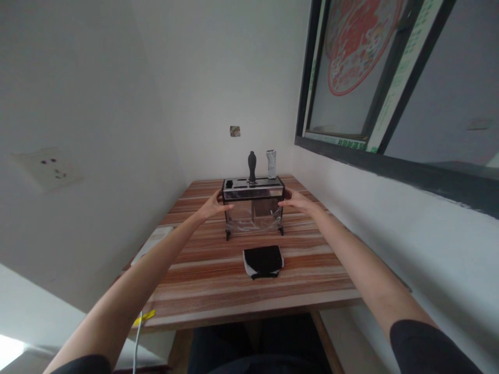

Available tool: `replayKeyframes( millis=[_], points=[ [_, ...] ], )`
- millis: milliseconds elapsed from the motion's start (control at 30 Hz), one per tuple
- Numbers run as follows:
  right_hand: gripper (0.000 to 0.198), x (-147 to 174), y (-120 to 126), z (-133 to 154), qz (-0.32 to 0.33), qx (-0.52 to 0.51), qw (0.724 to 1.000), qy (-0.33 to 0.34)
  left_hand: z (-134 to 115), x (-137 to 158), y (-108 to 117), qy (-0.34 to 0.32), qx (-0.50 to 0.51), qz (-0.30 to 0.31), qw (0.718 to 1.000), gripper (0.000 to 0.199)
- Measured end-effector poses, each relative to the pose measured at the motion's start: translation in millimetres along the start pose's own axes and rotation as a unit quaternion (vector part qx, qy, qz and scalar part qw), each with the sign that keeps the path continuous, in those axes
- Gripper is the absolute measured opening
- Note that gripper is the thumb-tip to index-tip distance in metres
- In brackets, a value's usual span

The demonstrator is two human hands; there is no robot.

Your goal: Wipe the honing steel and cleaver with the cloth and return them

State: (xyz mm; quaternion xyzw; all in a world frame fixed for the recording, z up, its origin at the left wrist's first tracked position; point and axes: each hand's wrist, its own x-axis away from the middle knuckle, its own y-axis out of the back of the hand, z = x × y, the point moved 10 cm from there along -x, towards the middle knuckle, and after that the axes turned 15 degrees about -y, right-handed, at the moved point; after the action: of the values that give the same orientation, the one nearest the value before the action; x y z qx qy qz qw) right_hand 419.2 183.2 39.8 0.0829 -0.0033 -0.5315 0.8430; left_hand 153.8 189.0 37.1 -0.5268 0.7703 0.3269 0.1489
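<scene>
Pale walls [218, 72] meet around a wood-striped tabletop [218, 285], with a dark-framed window [351, 67] on the right and a socket [52, 166] on the left. Near the tabletop's far end, a clear box [252, 194] stands upright on small black feet. The left hand [215, 205] and right hand [295, 201] grip its opposite ends, thumbs at the front. A black handle [252, 165] and a silvery piece [272, 163] rise from its slotted top. Just in front lies a black pad [263, 259] with white edges; a white strip [155, 240] lies beyond the left forearm.
</scene>
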Motion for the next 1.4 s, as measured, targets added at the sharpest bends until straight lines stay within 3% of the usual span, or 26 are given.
replayKeyframes(
  millis=[467, 667, 833, 1000, 1067, 1167, 1400],
  points=[
    [0.064, 0, -9, -4, -0.006, 0.020, 1.000, -0.002, -4, 6, 1, -0.017, -0.023, 0.012, 1.000, 0.086],
    [0.053, 12, 0, -14, -0.086, 0.065, 0.994, -0.009, -21, 11, 6, -0.025, -0.049, 0.049, 0.997, 0.087],
    [0.053, 48, 9, -52, -0.203, 0.091, 0.974, -0.036, -48, 2, 40, -0.055, -0.140, -0.003, 0.989, 0.068],
    [0.043, 74, 1, -83, -0.256, 0.105, 0.961, -0.027, -106, -19, 58, -0.126, -0.237, -0.055, 0.962, 0.042],
    [0.040, 77, -5, -88, -0.261, 0.109, 0.959, -0.017, -135, -26, 47, -0.163, -0.285, -0.032, 0.944, 0.032],
    [0.034, 79, -13, -91, -0.259, 0.121, 0.958, -0.009, -173, -30, 9, -0.246, -0.425, 0.059, 0.869, 0.026],
    [0.020, 81, -41, -91, -0.215, 0.170, 0.962, -0.010, -193, -34, -56, -0.349, -0.569, 0.185, 0.721, 0.026]
  ],
)
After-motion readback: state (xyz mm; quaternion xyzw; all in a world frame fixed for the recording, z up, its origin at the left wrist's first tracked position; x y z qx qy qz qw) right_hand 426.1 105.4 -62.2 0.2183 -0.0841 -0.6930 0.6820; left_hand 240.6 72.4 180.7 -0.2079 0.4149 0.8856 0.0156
